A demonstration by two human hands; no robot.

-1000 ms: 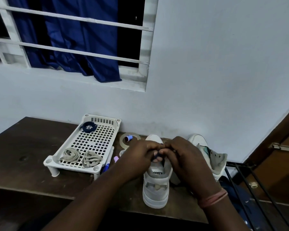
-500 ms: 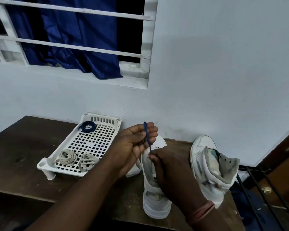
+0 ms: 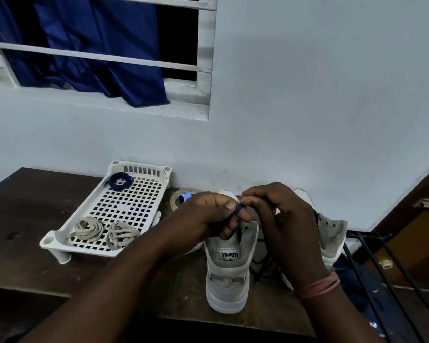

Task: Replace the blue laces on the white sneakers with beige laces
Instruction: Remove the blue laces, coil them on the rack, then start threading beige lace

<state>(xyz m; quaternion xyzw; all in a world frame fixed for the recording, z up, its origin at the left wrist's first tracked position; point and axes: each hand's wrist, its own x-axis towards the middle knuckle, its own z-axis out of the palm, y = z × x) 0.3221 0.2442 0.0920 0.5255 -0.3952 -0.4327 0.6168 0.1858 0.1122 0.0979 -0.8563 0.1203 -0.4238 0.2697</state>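
The blue lace (image 3: 235, 214) is soft and light, and it bends any way you pull it. It will not break, but it is thin and can slip out of the fingers, so I think the best place to hold it is near the stiff tip, pinched tight. The left hand (image 3: 208, 219) has its fingers curled round a short dark blue piece of the lace, just above the near white sneaker (image 3: 229, 273). The right hand (image 3: 282, 226) is right next to the left hand, with its fingertips bent and touching the same lace, so it looks like a pinch too. Both hands are over the open top of that sneaker.

The near white sneaker stands on the dark wood worktop (image 3: 35, 243), heel toward the person, with a label on its tongue. I cannot see any lace in its holes from here. The other white sneaker (image 3: 332, 231) is to the right of it, partly behind the right hand, and looks empty of laces.

To the left of the near sneaker is a white tray with holes (image 3: 134, 201). Two beige laces (image 3: 104, 230) lie rolled up at the tray's near end. A rolled dark blue lace (image 3: 120, 181) sits at its far end. A tape roll (image 3: 177, 200) lies just behind the left hand
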